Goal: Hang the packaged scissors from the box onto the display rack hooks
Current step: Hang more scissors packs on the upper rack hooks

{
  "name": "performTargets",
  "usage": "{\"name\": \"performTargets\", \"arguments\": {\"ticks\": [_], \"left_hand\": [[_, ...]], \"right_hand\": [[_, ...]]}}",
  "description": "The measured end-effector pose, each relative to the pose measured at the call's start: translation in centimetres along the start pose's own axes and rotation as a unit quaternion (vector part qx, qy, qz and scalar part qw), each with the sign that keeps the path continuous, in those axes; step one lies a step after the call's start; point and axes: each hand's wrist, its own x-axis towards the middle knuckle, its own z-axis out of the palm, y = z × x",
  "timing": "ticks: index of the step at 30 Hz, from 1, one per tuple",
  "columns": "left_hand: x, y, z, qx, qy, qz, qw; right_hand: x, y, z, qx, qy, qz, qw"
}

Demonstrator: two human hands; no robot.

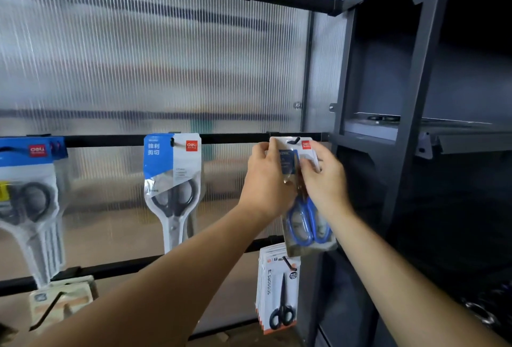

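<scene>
packaged scissors [307, 224] with blue handles sit right of centre in the frame, held up against the upper rail [110, 141] just beside the grey shelf unit [410, 125]. your left hand [266, 180] grips the pack's left edge near the top with its fingers curled round it, and your right hand [327, 177] pinches the card's upper right. the dark tip of a hook [293, 141] shows at the hang hole in the top of the card, so i'd judge you are mid-threading: the hole is on or just at the hook, and the pack is not yet released.

the next move likely calls for sliding the card back along the hook towards the rail, keeping it level so the hole doesn't snag, then letting go with both hands once it hangs by itself.

counted: one pack in your hands. one black-handled pack [173, 180] hangs at the centre, perhaps with more behind it. a left stack [27, 194] hangs at the left edge, several deep, number unclear. a lower stack [278, 291] of several slim packs hangs below your hands off the lower rail [110, 266], and one beige pack [61, 299] sits at lower left. two rails, two hands. the box is not in view.
</scene>
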Motion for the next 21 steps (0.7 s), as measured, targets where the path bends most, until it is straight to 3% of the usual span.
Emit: {"name": "performTargets", "arguments": {"ticks": [12,18,21], "left_hand": [[3.2,-2.5,-0.1,0.108,-0.113,-0.077,0.985],[1.3,-3.1,-0.1,0.122,-0.116,-0.101,0.981],[-1.3,-3.7,-0.1,0.128,-0.115,-0.060,0.983]], "right_hand": [[3.4,3.2,4.1,-0.097,-0.114,-0.004,0.989],[1.5,3.5,4.5,-0.113,-0.085,-0.006,0.990],[-1.5,3.4,3.9,-0.164,-0.051,0.032,0.985]]}}
